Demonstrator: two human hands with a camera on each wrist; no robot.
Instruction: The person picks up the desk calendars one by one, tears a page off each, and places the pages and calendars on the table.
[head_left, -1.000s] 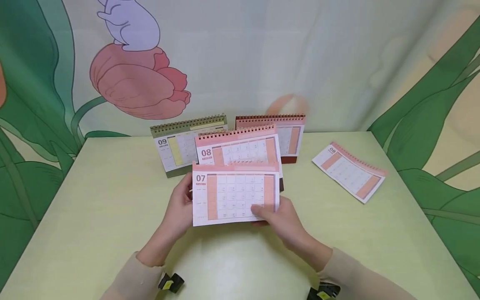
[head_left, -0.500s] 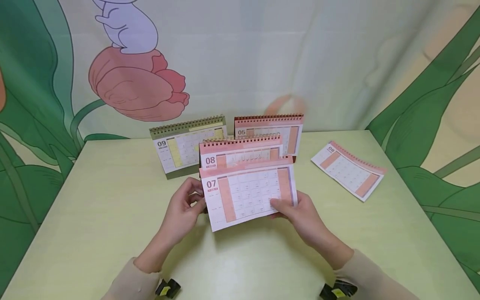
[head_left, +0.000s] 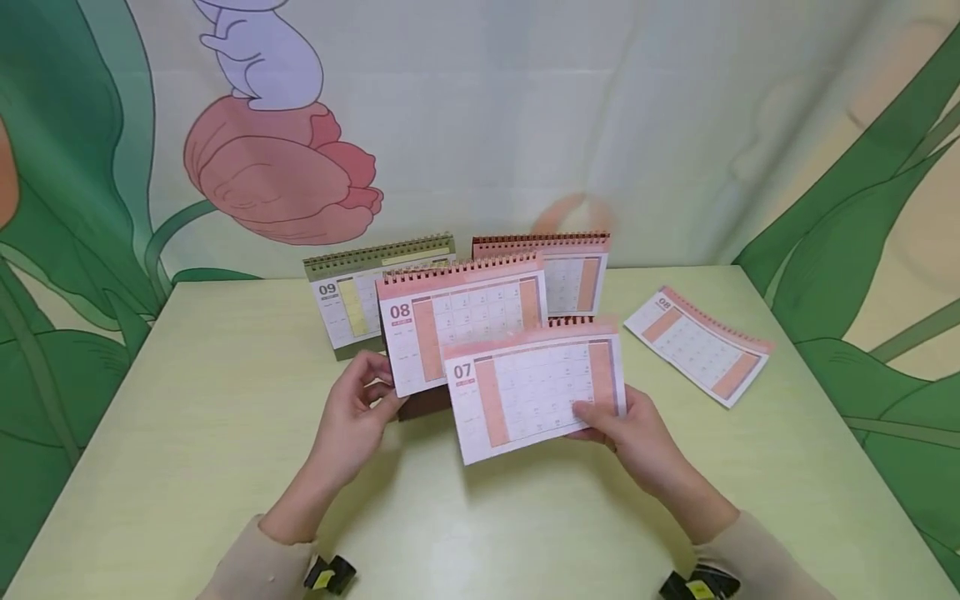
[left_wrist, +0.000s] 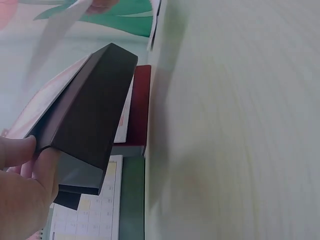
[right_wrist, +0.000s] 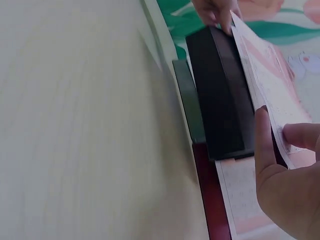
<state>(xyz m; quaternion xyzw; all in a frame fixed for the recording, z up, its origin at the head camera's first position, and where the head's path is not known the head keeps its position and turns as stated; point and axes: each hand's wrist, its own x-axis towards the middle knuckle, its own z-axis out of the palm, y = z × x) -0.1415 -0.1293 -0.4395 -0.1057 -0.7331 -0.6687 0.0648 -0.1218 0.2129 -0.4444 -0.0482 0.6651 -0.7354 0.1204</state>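
Note:
My left hand [head_left: 351, 421] grips a pink desk calendar [head_left: 468, 296] by its lower left corner, its page reading 08. In the left wrist view, the calendar's dark folded base [left_wrist: 90, 105] is raised off the table, with the thumb on the page side. Between thumb and fingers, my right hand [head_left: 645, 433] pinches a loose calendar page [head_left: 536, 392] marked 07 at its lower right. This page overlaps the lower right of the 08 calendar in the head view. Seen from the right wrist, the right thumb and a finger lie on opposite faces of the page [right_wrist: 265, 95].
Behind stand a green desk calendar [head_left: 330, 317] showing 09 and a red one [head_left: 585, 283], both partly covered. Another loose page [head_left: 697, 346] marked 08 lies at the right of the pale table [head_left: 187, 467]. A printed curtain [head_left: 480, 125] hangs at the back.
My right hand has moved right with the 07 page, uncovering more of the 08 calendar. The left hand and calendar dipped rightward, then came back up and left.

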